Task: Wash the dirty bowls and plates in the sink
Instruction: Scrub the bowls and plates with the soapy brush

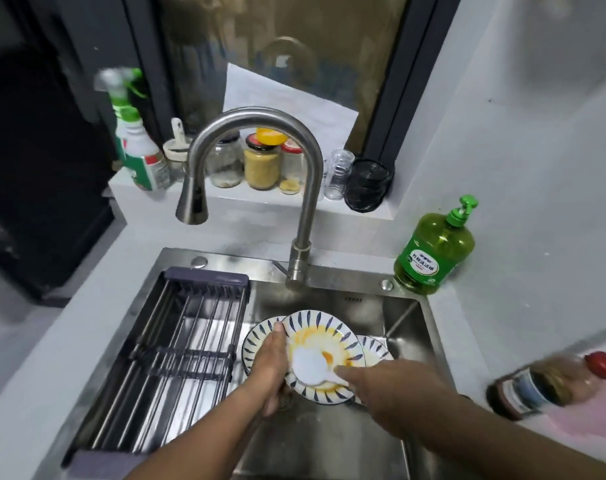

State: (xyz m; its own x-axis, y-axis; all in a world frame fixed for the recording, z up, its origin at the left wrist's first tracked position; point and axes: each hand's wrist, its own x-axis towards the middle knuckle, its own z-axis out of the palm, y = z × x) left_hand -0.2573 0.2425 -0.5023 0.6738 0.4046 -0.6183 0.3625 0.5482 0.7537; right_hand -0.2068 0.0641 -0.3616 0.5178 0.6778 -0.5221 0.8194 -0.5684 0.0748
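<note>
A white plate with blue dashes and orange-yellow food stains [324,337] is held tilted over the steel sink [329,441]. My left hand [272,365] grips its left rim. My right hand [388,381] holds a white spoon [310,367] by the handle, its bowl lying on the plate's face. Two more blue-patterned dishes lie in the basin, one behind the left hand [256,336], one to the right [376,351]. No water runs from the faucet [305,202].
A dark drying rack [176,355] spans the sink's left half. A green pump bottle of dish soap [433,251] stands at the back right corner. A brown bottle with a red cap [554,386] lies on the right counter. Jars and a spray bottle [135,133] line the sill.
</note>
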